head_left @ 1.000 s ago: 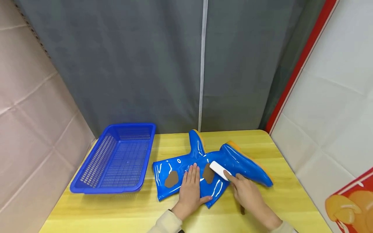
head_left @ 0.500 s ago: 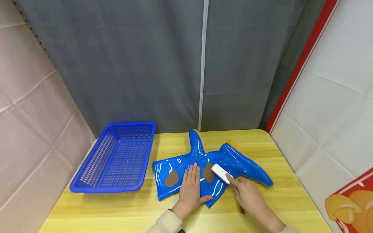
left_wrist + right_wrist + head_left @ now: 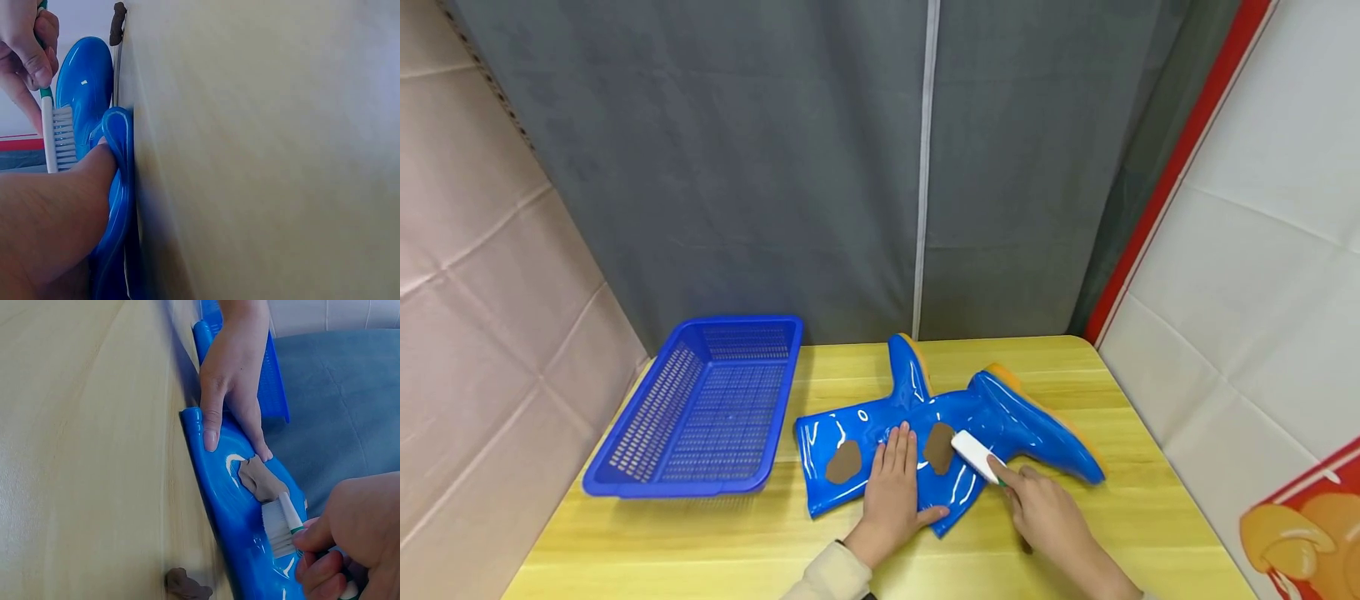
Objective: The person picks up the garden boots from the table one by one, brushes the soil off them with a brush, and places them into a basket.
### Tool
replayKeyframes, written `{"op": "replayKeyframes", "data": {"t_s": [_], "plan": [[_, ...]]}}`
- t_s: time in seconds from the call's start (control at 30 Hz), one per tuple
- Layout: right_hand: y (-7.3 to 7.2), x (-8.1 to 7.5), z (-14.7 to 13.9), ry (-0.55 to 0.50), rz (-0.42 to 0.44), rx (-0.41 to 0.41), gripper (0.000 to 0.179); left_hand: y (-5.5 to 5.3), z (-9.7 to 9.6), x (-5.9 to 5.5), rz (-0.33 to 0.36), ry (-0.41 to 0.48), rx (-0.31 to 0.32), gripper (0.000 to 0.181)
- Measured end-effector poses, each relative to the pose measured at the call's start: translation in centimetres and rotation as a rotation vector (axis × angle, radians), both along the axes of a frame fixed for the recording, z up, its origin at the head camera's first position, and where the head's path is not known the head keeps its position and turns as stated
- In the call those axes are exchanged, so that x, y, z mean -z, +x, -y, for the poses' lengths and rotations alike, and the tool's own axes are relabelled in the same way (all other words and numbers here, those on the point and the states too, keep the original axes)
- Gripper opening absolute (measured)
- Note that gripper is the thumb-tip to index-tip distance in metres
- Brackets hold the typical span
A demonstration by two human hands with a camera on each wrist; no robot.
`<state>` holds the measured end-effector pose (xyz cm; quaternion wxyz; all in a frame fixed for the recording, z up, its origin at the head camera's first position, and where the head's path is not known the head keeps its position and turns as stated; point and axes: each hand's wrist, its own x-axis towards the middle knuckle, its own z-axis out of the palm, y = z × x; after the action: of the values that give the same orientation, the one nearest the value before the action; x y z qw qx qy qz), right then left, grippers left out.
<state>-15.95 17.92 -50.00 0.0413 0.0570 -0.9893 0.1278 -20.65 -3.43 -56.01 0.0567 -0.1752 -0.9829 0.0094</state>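
Two shiny blue rain boots (image 3: 1030,429) with orange soles lie on the table, their shafts crossing. Each shaft carries a flat brown patch, one on the left boot's shaft (image 3: 844,462) and another on the right boot's shaft (image 3: 938,448). My left hand (image 3: 891,496) presses on the boots with extended fingers, its thumb over the right boot's top edge. In my right hand (image 3: 1048,508) is a scrub brush (image 3: 973,456) with a white head and green handle, index finger along its back. The right wrist view shows its white bristles (image 3: 278,528) against the boot, right beside the brown patch.
A blue plastic basket (image 3: 597,483) stands left of the boots on the wooden table (image 3: 760,558). A small brown lump (image 3: 187,584) lies on the tabletop near my right hand. Grey curtain (image 3: 775,167) hangs behind, with pale walls at both sides.
My right hand has drawn the brush a little to the right and toward me, from over the brown patch to its edge. The left hand and boots have stayed in place.
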Motion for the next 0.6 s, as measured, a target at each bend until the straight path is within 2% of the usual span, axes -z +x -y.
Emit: {"op": "replayKeyframes", "data": {"t_s": [0.4,0.6], "plan": [[0.6,0.8,0.3,0.018,0.076,0.024,0.045,0.1,0.2,-0.3,-0.015,0.003,-0.001,0.118],[1.1,0.2,-0.2,-0.003,0.108,0.031,0.045,0.0,0.1,-0.1,-0.005,0.006,0.003,0.120]]}}
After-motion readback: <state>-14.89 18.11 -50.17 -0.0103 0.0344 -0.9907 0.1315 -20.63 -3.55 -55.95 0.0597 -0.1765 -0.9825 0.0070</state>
